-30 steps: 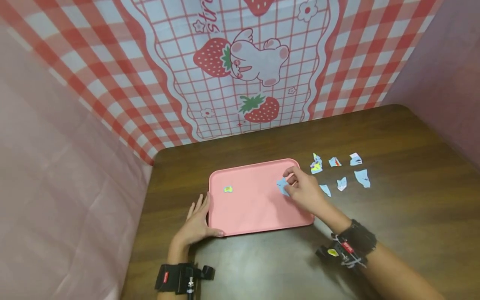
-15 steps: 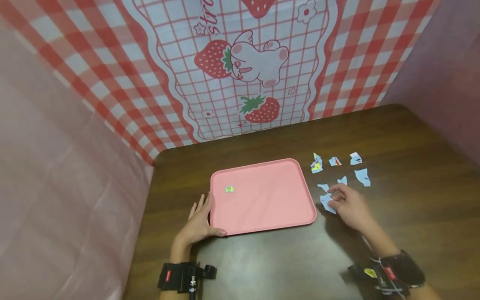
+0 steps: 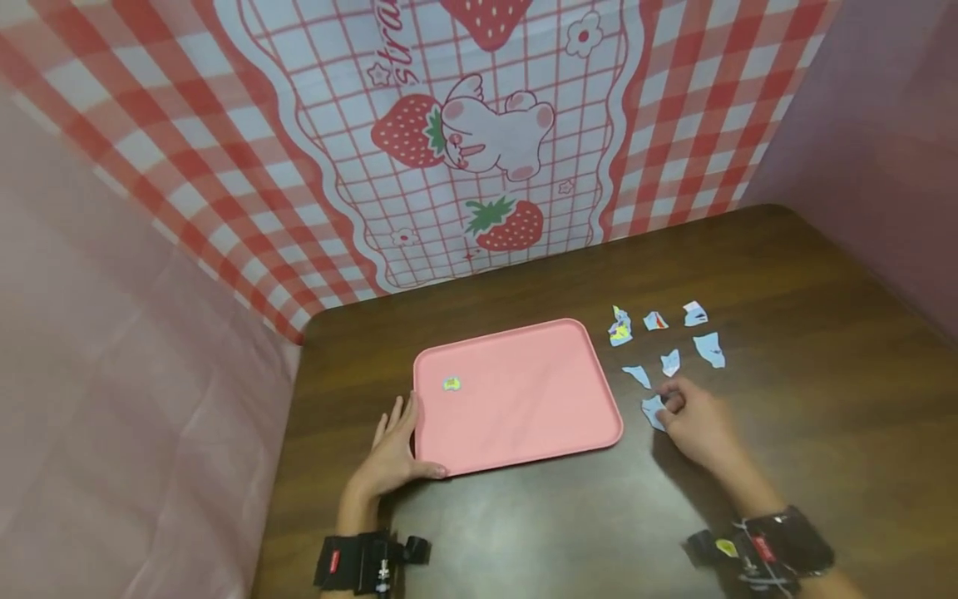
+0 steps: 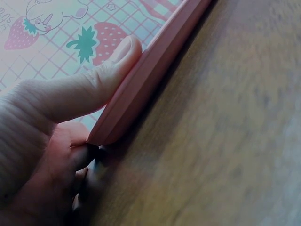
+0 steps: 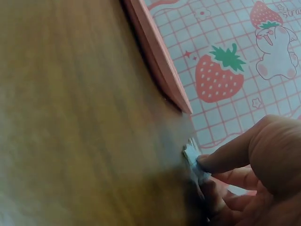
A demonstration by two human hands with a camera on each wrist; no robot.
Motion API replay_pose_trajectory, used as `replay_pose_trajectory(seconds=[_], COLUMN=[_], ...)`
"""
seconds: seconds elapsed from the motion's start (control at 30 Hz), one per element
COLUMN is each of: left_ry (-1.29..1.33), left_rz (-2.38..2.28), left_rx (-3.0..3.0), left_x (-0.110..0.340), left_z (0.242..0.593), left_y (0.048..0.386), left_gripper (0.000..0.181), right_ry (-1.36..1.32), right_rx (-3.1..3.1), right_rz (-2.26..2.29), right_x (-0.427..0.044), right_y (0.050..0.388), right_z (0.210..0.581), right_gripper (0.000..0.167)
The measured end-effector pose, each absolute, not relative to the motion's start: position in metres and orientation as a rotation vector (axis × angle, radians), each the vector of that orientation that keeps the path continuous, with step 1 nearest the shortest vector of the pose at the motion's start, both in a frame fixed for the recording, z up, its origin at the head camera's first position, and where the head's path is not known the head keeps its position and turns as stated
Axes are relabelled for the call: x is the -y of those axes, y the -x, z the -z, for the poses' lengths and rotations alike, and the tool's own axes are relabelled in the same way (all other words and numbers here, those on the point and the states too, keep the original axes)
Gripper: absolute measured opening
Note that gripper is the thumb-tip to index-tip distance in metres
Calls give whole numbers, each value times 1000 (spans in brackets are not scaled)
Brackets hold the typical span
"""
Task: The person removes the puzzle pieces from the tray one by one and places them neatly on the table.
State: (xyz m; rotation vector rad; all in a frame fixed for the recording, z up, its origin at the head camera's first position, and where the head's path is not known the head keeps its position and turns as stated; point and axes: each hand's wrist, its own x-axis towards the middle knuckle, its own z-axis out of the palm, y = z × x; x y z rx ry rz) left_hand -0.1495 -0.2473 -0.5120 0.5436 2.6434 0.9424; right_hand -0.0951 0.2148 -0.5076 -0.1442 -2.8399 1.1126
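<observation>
Around the near left corner of a pink tray [image 3: 524,391] rests my left hand [image 3: 389,453]. Its thumb [image 4: 124,52] touches the front wall, and the other fingers lie straight along the left side. My right hand [image 3: 696,420] pinches a light blue torn paper piece [image 3: 653,412] just right of the tray, low over the table. In the right wrist view, thumb and fingers cover part of this paper piece [image 5: 193,155]. A small yellow and blue scrap [image 3: 451,383] lies inside the tray at the left.
Several torn paper pieces lie right of the tray, including a yellow and purple one [image 3: 619,329], a red-marked one [image 3: 655,320] and a large blue one [image 3: 709,349]. A strawberry-print cloth [image 3: 486,125] hangs behind the brown table [image 3: 524,532].
My right hand has moved right, out of the tray, carrying the blue paper piece to the table beside the other pieces. The left hand stays at the tray corner. The head view has shifted slightly.
</observation>
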Motion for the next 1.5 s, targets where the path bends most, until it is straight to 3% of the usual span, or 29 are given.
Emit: replay_pose_trajectory(seconds=[0.87, 1.17, 1.5], left_ry=[-535, -541, -500], left_rz=[-935, -907, -904], left_rx=[-2674, -2680, -2667], left_x=[253, 248, 246], left_z=[509, 512, 510], left_y=[144, 149, 149], left_gripper=[136, 137, 137], right_ry=[84, -266, -510], right_rx=[2839, 2903, 3125], right_rz=[-1033, -891, -917], right_x=[-196, -112, -29], right_y=[105, 147, 196], right_z=[497, 475, 469], right_gripper=[29, 22, 25])
